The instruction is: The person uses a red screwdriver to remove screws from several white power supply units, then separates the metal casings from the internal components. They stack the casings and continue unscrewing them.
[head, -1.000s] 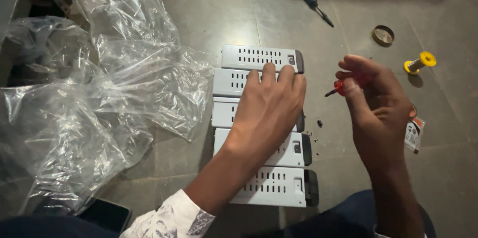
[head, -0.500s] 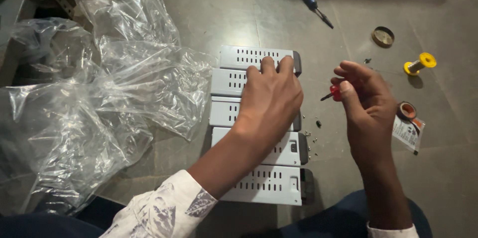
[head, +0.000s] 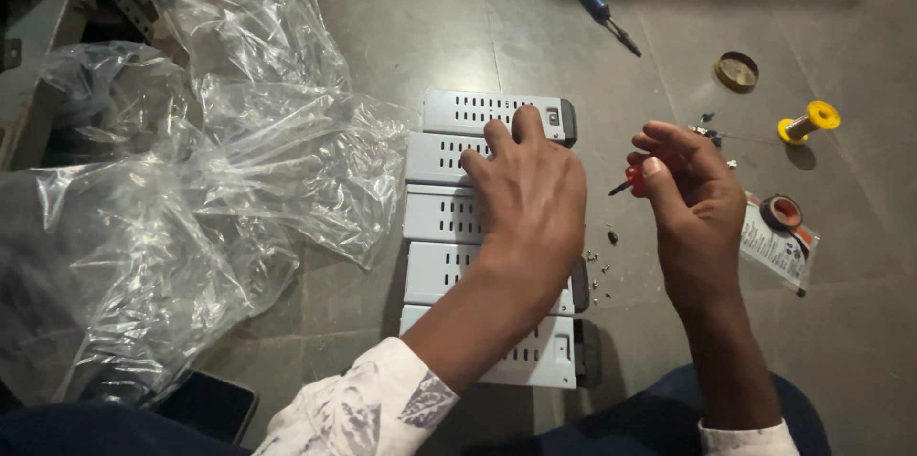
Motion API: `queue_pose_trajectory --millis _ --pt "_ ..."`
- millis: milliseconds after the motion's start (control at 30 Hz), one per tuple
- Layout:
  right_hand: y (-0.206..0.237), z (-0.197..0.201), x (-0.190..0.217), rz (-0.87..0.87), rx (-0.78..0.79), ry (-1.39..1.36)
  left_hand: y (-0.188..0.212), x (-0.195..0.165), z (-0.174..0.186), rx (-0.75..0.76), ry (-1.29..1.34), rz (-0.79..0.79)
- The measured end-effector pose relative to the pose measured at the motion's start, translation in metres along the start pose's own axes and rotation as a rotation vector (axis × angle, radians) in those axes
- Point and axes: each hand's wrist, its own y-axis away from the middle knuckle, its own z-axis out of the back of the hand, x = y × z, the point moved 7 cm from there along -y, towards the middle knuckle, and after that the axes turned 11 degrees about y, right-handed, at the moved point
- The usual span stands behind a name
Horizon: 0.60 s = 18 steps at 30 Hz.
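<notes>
Head view, floor scene: crumpled plastic bags (head: 191,198) at left; five grey metal boxes (head: 449,270) stacked in a row at centre; left hand (head: 530,193) flat, fingers spread on upper boxes; right hand (head: 693,203) pinching red-handled screwdriver (head: 629,181) just beside. Risk: loose screws (head: 597,275) near boxes, easily scattered by sleeve.
</notes>
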Motion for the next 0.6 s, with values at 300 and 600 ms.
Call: queue_pose_trajectory --millis 300,600 --pt "0.000 0.001 -0.004 -0.008 -0.004 0.001 0.004 -0.003 0.005 -0.032 -0.011 0.026" --pt "0.004 -0.014 -0.008 -0.072 0.033 -0.134 -0.003 -0.011 0.000 0.002 -0.091 -0.058"
